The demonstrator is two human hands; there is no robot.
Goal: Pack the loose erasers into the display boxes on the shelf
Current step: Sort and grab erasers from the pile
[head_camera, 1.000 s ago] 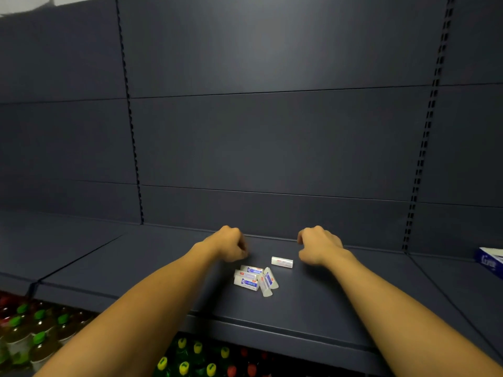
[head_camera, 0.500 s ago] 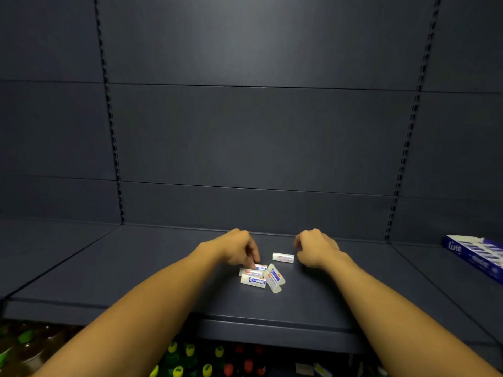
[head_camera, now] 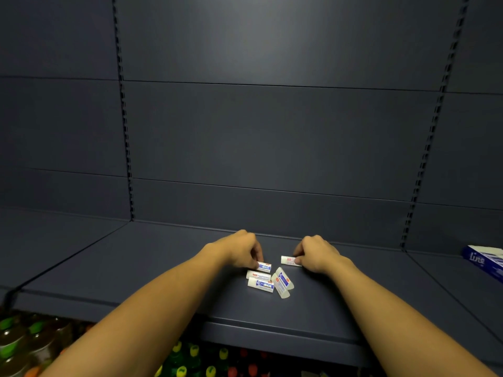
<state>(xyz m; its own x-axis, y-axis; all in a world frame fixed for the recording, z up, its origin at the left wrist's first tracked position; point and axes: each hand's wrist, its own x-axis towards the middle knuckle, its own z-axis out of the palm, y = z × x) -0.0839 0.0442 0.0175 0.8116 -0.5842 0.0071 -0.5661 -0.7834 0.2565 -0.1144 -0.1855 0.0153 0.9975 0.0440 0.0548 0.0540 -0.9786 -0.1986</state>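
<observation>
Both hands now pinch erasers — left [head_camera: 239, 251], right [head_camera: 317, 253] — on the dark shelf [head_camera: 152, 270].

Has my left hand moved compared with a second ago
Yes. The left hand has come down toward the pile of erasers, which lies in the same arrangement on the shelf; its fingertips now touch the rearmost eraser.

The blue display box [head_camera: 483, 261], well right of the right hand's fingers [head_camera: 298, 254], bears white lettering that looks like "Lune"; print on the eraser sleeves [head_camera: 260, 284] by the fingertips is too small to read
</observation>
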